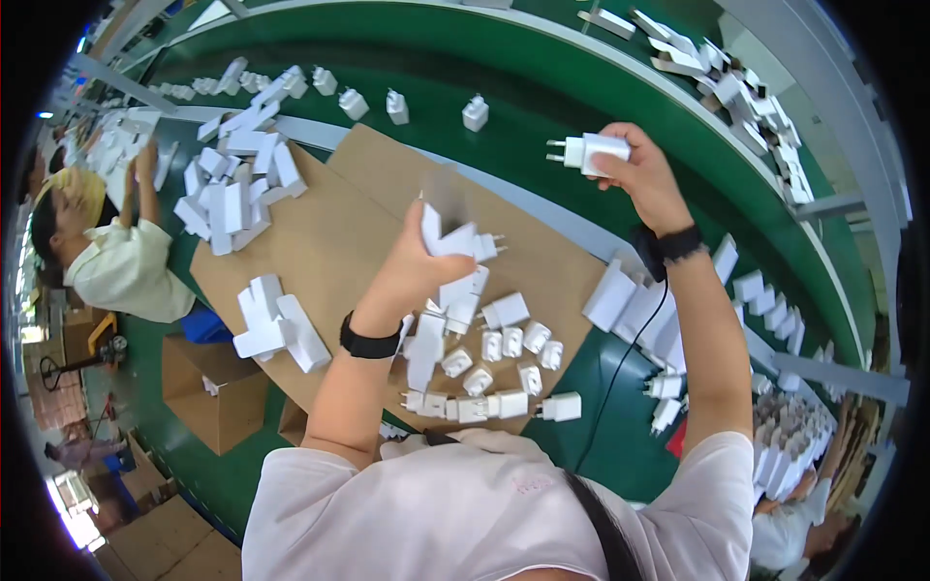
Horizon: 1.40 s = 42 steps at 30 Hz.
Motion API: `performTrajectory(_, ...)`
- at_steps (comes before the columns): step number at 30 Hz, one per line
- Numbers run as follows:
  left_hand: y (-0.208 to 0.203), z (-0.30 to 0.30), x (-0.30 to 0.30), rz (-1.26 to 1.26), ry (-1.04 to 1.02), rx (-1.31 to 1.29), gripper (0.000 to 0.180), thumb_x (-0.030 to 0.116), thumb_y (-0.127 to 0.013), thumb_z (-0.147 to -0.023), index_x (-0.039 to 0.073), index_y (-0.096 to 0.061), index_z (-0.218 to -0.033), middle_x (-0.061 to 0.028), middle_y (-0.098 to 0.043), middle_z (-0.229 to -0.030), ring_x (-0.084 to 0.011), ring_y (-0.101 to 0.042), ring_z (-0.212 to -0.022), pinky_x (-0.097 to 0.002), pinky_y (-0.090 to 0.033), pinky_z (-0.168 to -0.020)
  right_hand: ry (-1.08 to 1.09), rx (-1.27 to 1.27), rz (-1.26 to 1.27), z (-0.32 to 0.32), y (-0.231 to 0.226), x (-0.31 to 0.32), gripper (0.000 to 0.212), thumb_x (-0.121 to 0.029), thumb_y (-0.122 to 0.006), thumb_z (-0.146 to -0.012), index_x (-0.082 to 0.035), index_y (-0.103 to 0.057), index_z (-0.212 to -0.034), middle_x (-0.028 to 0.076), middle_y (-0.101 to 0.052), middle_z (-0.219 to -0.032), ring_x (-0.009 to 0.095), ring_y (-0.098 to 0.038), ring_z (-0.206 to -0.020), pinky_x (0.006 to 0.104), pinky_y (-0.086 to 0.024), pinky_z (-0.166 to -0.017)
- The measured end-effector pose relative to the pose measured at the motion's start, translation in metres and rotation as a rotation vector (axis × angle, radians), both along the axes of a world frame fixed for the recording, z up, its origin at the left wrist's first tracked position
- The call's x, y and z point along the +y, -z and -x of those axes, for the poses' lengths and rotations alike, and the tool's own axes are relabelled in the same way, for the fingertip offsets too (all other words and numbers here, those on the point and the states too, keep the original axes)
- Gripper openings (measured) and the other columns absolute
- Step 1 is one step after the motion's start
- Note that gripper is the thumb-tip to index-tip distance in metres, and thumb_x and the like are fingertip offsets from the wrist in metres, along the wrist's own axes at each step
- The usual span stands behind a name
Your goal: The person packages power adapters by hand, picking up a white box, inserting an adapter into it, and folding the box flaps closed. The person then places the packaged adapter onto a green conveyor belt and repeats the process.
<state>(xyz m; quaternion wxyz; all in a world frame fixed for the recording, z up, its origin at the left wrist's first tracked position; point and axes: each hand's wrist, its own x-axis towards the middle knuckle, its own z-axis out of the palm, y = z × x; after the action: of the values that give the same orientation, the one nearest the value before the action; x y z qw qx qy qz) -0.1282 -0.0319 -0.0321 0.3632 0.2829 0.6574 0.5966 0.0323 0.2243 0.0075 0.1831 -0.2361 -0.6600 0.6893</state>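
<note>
My right hand (647,179) is raised at the right over the green belt, gripping a white charger (589,153) whose two round pins point left. Its thumb lies on the charger's side. Over the brown cardboard sheet (339,208), my left hand (415,271) is closed around a small white box (446,237); a blurred greyish patch at the box's top cannot be made out. Just below that hand lie several white boxes and chargers, with a charger (506,311) on its side among them. A row of chargers (473,409) lies along the sheet's near edge.
Piled white boxes (232,194) cover the far left of the sheet, with a smaller stack (281,324) nearer. Spaced-out chargers (475,113) stand on the green conveyor belt (523,131). A cable (612,373) hangs from my right wrist. Co-workers sit left (126,266) and lower right.
</note>
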Motion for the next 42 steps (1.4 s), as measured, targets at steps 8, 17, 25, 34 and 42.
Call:
performTrajectory(8, -0.04, -0.067, 0.035, -0.042, 0.347, -0.044, 0.066, 0.031, -0.082, -0.054, -0.003, -0.052, -0.103, -0.0102, -0.059, -0.09, -0.0159, -0.058, -0.081, -0.0283, -0.048, -0.071, 0.081, 0.227, -0.105, -0.068, -0.065, -0.096, 0.049, 0.001, -0.074, -0.066, -0.002, -0.049, -0.108, 0.006, -0.057, -0.1, 0.013, -0.057, -0.092, 0.0254, -0.046, -0.078)
performTrajectory(17, -0.046, -0.096, 0.038, -0.113, 0.363, -0.069, 0.062, 0.028, -0.082, -0.058, -0.003, -0.053, -0.103, -0.0096, -0.06, -0.087, -0.0144, -0.059, -0.077, -0.0261, -0.048, -0.066, 0.176, 0.098, -0.337, -0.099, -0.072, -0.098, 0.038, -0.003, -0.075, -0.07, -0.005, -0.043, -0.091, 0.007, -0.059, -0.09, 0.011, -0.058, -0.084, 0.0219, -0.047, -0.069)
performTrajectory(25, -0.057, -0.107, 0.047, -0.056, 0.443, 0.166, 0.063, 0.031, -0.082, -0.058, -0.002, -0.051, -0.102, -0.012, -0.06, -0.087, -0.0165, -0.059, -0.078, -0.0281, -0.048, -0.067, 0.074, -0.304, -0.692, -0.105, -0.08, -0.111, 0.029, -0.003, -0.075, -0.069, -0.002, -0.052, -0.087, 0.006, -0.061, -0.093, 0.01, -0.057, -0.08, 0.0243, -0.049, -0.07)
performTrajectory(34, -0.059, -0.099, 0.059, -0.236, 0.412, -0.167, 0.052, 0.021, -0.079, -0.066, -0.001, -0.049, -0.103, -0.0074, -0.058, -0.093, -0.0118, -0.057, -0.083, -0.0272, -0.048, -0.07, 0.047, 0.032, -0.59, -0.111, -0.048, -0.099, 0.061, -0.014, -0.071, -0.075, -0.006, -0.042, -0.129, 0.014, -0.05, -0.125, 0.021, -0.044, -0.113, 0.0334, -0.04, -0.089)
performTrajectory(42, -0.023, -0.075, 0.051, -0.078, 0.223, 0.303, 0.075, 0.04, -0.073, -0.069, 0.0, -0.041, -0.124, -0.0201, -0.052, -0.104, -0.0319, -0.049, -0.103, -0.0389, -0.042, -0.085, 0.228, -0.058, 0.082, -0.107, -0.01, -0.066, 0.072, 0.001, -0.063, -0.074, -0.009, -0.028, -0.137, 0.011, -0.06, -0.106, 0.018, -0.059, -0.093, 0.0278, -0.048, -0.08)
